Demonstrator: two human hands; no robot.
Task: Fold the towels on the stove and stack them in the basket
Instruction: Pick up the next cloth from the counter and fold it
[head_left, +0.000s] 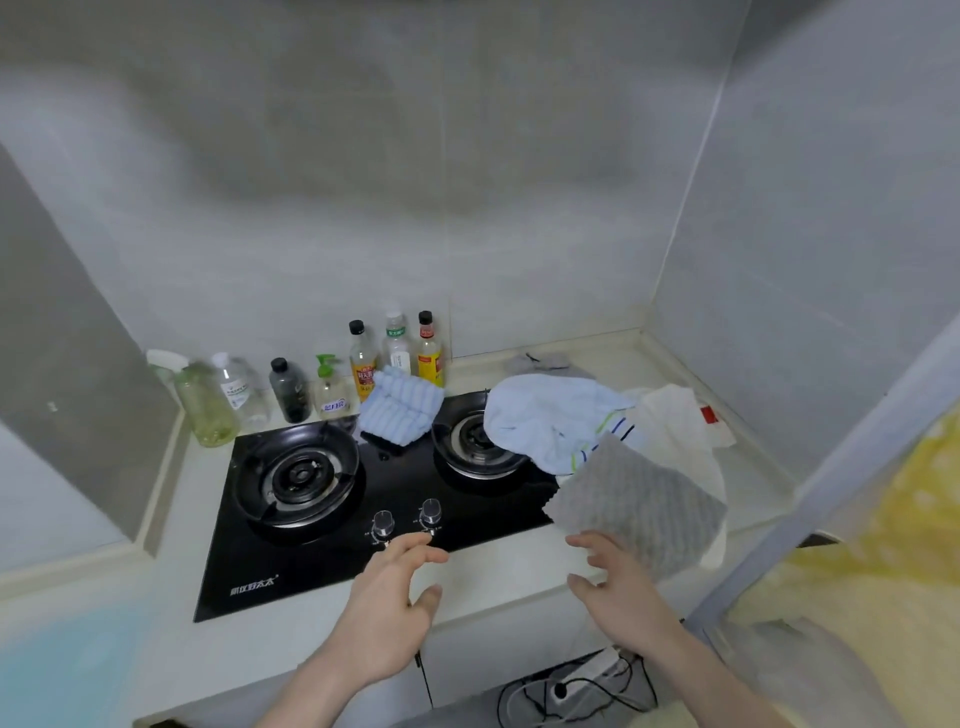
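Grey tiled walls stand behind a black stove (291, 566) on a pale counter (498, 577). Both hands hover at its front edge, fingers spread, holding nothing: left hand (387, 618), right hand (621, 597). A grey towel (639, 512) lies just beyond the right hand. A light blue towel (545, 421) covers the right burner, and a striped towel (402, 410) sits folded by the bottles (363, 364).

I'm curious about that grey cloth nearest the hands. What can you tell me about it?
The grey cloth is a roughly square piece with a wavy, ribbed weave and zigzag-cut edges. It lies flat and unfolded, partly on the black stove's right front corner and partly on the counter, overlapping the pale blue towel. The right hand reaches toward its near edge.
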